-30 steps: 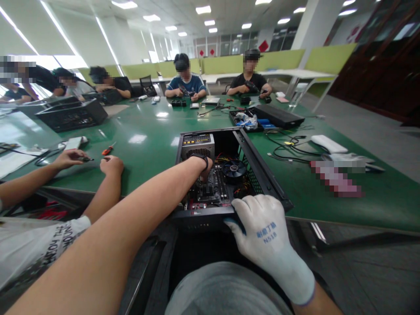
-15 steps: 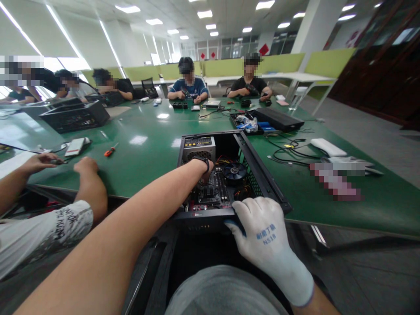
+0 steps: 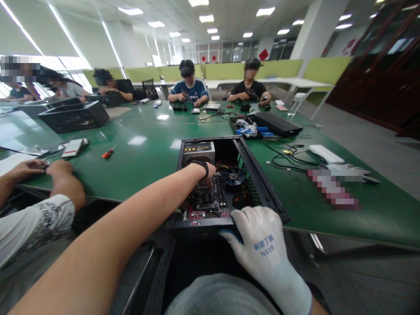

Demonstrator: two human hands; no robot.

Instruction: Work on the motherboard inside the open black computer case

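Observation:
An open computer case (image 3: 262, 183) lies on its side at the table's near edge, partly overhanging it. Inside are a power supply (image 3: 198, 153), a motherboard (image 3: 210, 197) and a black cooling fan (image 3: 234, 176). My bare left hand (image 3: 209, 174), a dark band at its wrist, reaches down over the motherboard beside the fan. Its fingers look curled and are mostly hidden; what they hold cannot be made out. My right hand (image 3: 259, 236), in a white glove, grips the case's near rim, fingers over the top and thumb in front.
On the green table (image 3: 144, 170), an orange screwdriver (image 3: 109, 152) lies left of the case. Black cables (image 3: 282, 155), a long white object (image 3: 326, 154) and a glove (image 3: 348, 170) lie right. A tray (image 3: 249, 127) stands behind. A co-worker's hands (image 3: 62, 168) are close at left.
The case sits slightly lower in view. My left hand has shifted a little within it, toward the fan. My right hand keeps its grip. The neighbour's hands have moved left and together.

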